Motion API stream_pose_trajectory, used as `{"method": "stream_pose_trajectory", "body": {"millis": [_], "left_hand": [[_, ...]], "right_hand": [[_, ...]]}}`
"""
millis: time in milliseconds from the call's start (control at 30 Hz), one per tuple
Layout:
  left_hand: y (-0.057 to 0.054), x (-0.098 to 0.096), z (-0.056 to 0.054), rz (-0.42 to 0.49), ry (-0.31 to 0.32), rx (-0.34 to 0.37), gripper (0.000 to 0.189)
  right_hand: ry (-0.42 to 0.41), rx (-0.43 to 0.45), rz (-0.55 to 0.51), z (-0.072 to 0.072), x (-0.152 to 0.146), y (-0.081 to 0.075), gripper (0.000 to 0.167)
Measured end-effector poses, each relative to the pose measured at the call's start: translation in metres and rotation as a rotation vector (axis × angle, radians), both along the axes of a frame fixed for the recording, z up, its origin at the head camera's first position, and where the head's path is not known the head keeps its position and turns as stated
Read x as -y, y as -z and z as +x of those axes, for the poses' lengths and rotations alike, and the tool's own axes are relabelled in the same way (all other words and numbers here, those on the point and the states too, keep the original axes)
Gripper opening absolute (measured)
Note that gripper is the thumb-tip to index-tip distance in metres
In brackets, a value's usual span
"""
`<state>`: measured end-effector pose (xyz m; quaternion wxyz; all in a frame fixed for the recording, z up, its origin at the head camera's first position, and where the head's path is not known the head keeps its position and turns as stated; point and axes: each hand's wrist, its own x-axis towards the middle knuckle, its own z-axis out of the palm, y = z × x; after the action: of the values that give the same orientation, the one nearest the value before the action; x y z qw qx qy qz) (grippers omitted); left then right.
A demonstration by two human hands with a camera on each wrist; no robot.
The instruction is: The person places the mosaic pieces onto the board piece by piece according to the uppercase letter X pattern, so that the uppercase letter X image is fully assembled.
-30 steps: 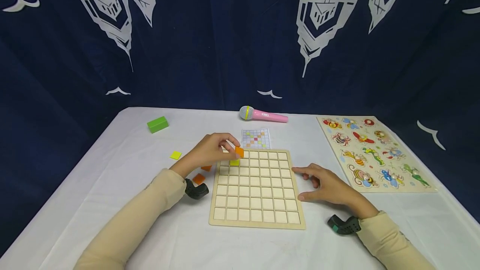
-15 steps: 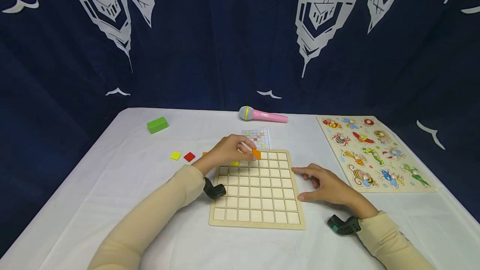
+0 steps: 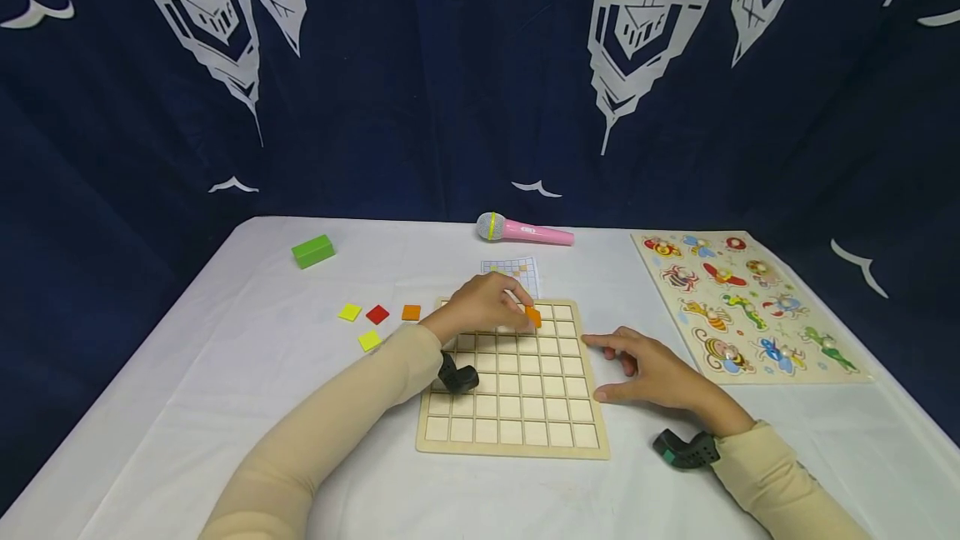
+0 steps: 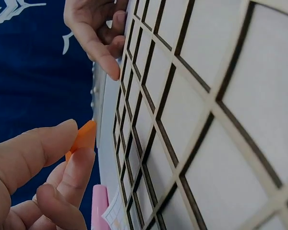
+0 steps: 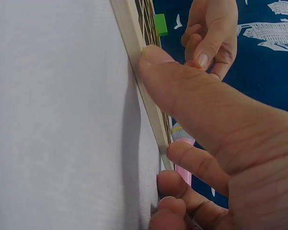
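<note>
Between the thumb and fingertips of my left hand (image 3: 487, 304) is a small orange square tile (image 3: 534, 317), tilted over the upper rows of a wooden grid board (image 3: 512, 452). The left wrist view shows this orange tile (image 4: 86, 137) pinched at its edges, apart from the board. My right hand (image 3: 651, 369) touches the board's right edge with thumb and index finger. In the right wrist view the thumb (image 5: 158, 62) lies against the wooden side, with the other fingers bent below. The left hand and forearm cover the board's upper left cells.
Left of the board lie a red tile (image 3: 377, 315), an orange tile (image 3: 411, 312) and yellow tiles (image 3: 349, 312). Behind it are a coloured pattern card (image 3: 529, 273) and a pink microphone (image 3: 536, 232). A green block (image 3: 312, 251) stands back left; an insect puzzle (image 3: 738, 302) lies right.
My left hand has carried the orange tile rightward above the upper part of the board. The loose tiles at left have come into view, and the yellow tile on the board is now covered.
</note>
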<state>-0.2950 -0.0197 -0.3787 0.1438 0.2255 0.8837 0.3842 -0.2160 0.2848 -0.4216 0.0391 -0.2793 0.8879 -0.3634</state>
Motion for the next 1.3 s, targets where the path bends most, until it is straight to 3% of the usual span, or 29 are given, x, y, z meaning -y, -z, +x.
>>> {"method": "stream_pose_trajectory", "body": {"millis": [267, 867, 1300], "left_hand": [[-0.001, -0.016, -0.003, -0.114, -0.042, -0.008, 0.027], [0.003, -0.033, -0.008, -0.231, -0.008, -0.072, 0.024], [0.003, -0.036, -0.004, -0.308, 0.025, -0.103, 0.03]], "right_hand": [[-0.002, 0.001, -0.004, 0.0, 0.0, 0.0, 0.075], [-0.004, 0.002, 0.01, -0.001, -0.001, 0.0, 0.075], [-0.008, 0.008, 0.003, -0.001, -0.001, 0.0, 0.074]]}}
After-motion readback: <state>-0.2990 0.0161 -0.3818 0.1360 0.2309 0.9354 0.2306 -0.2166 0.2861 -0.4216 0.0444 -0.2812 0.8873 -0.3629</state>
